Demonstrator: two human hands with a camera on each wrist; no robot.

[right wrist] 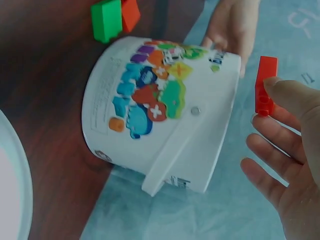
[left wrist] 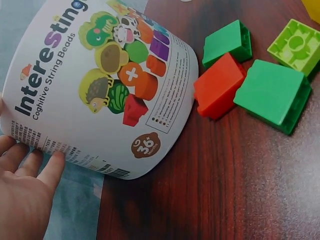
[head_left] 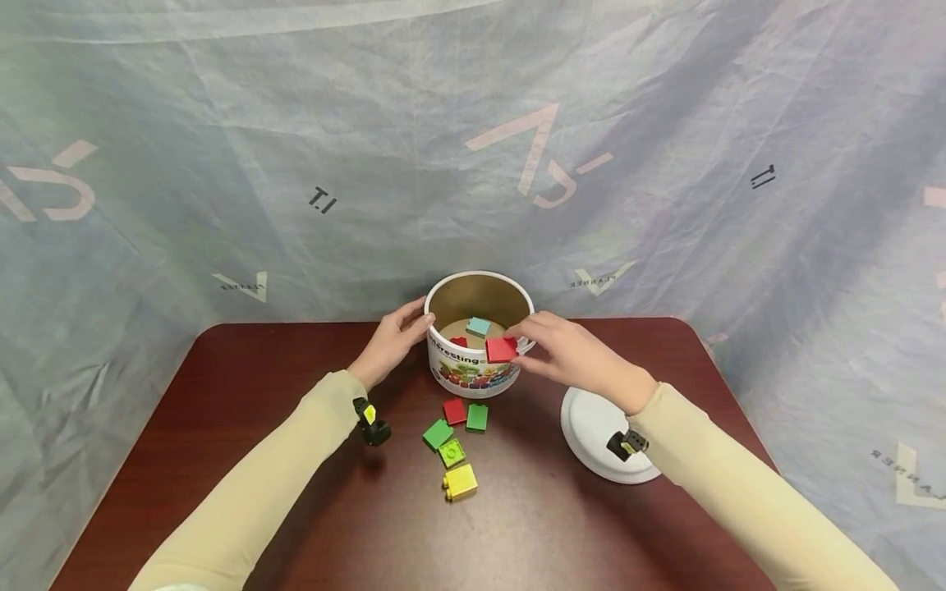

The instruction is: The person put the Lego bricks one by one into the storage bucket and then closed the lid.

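A white bucket (head_left: 473,377) printed with colourful pictures stands upright at the back of the table. My left hand (head_left: 392,341) grips its left side, thumb at the rim and fingers against the outer wall. My right hand (head_left: 576,353) pinches a red toy brick (head_left: 502,350) between thumb and fingers; in the head view the brick overlaps the bucket's front right rim. In the right wrist view, studs show on one end of this brick (right wrist: 266,85). Inside the bucket lie a light blue brick (head_left: 478,327) and a red piece (head_left: 459,341), the latter partly hidden by the rim.
In front of the bucket lie a red brick (head_left: 454,411), two green bricks (head_left: 476,419), a lime brick (head_left: 452,453) and a yellow brick (head_left: 461,482). A white lid (head_left: 591,435) lies to the right under my forearm. Grey cloth (head_left: 414,164) hangs behind the table.
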